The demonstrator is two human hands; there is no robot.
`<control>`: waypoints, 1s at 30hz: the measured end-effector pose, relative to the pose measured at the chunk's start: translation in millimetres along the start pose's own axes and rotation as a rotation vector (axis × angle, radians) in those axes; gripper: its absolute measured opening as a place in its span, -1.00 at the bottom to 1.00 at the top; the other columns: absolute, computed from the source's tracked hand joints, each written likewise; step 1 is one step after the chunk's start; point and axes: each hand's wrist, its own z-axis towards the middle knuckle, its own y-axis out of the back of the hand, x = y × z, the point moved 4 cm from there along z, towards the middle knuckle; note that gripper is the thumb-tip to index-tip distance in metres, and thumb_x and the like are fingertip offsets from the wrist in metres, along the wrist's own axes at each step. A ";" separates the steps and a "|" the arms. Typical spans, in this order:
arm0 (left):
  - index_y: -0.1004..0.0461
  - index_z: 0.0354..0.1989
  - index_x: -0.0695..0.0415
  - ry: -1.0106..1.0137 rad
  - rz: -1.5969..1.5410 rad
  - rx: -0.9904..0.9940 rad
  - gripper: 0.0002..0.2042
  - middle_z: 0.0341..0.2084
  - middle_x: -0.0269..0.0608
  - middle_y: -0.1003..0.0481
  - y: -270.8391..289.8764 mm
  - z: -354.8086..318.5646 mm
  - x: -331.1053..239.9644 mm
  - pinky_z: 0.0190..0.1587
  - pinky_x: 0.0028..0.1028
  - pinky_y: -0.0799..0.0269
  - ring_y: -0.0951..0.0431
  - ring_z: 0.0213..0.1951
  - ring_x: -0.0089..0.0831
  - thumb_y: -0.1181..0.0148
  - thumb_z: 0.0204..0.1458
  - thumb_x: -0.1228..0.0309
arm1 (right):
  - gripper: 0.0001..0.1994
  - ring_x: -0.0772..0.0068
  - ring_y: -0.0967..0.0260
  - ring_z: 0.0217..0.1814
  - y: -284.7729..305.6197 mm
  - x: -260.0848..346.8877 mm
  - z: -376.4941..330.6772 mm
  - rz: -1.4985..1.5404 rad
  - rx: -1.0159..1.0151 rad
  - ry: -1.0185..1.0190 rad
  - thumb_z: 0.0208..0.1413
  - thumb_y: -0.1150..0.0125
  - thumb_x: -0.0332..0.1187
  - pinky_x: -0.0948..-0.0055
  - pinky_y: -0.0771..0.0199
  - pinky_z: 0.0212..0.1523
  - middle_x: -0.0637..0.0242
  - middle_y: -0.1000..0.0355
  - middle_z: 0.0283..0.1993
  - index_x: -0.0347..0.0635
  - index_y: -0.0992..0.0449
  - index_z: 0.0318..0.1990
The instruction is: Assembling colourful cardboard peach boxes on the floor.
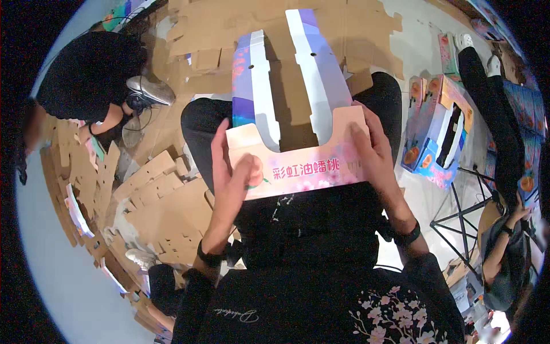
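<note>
Between my hands is a printed cardboard fruit box (306, 159), partly folded. Its peach-pink end panel, with a U-shaped cutout and a printed peach, faces me. Two long purple and blue side walls with white folded edges stretch away from me, and brown shows between them. My left hand (232, 186) grips the left end of the panel, thumb pressed on its printed face. At the right end, my right hand (375, 152) holds the panel the same way, thumb in front. The fingers of both hands are partly hidden behind the cardboard.
Flattened brown cardboard (172, 221) covers the floor to the left and ahead. A similar folded box (415, 153) stands on the right, near a black metal frame (458, 221). A person in black (86, 74) is at the upper left; another person's hand (518, 211) shows at far right.
</note>
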 end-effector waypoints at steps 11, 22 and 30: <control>-0.34 0.03 0.20 -0.027 -0.074 -0.211 -0.75 -0.16 -0.24 -0.44 15.0 20.3 23.4 -0.05 -0.53 -0.37 -0.43 -0.15 -0.57 0.02 0.33 0.30 | -0.67 0.40 -0.34 0.12 5.6 -7.6 15.4 -0.080 -0.017 -0.074 0.33 -0.01 -0.29 0.44 -0.29 0.19 0.22 -0.38 0.08 -0.27 -0.39 0.14; -0.36 0.02 0.24 -0.119 -0.006 -0.255 -0.71 -0.21 -0.24 -0.50 11.1 11.7 13.2 -0.11 -0.54 -0.42 -0.48 -0.20 -0.58 -0.03 0.31 0.26 | -0.72 0.45 -0.35 0.09 3.6 -17.4 11.2 0.031 -0.053 -0.075 0.33 -0.03 -0.33 0.48 -0.32 0.14 0.29 -0.40 0.05 -0.24 -0.43 0.11; -0.46 -0.04 0.27 0.010 -0.022 -0.202 -0.64 -0.22 -0.21 -0.56 23.7 28.2 25.0 -0.13 -0.50 -0.46 -0.53 -0.23 -0.54 0.12 0.36 0.20 | -0.72 0.43 -0.35 0.09 1.8 -16.5 13.0 -0.008 -0.067 -0.081 0.32 -0.03 -0.35 0.47 -0.32 0.14 0.26 -0.40 0.04 -0.25 -0.43 0.10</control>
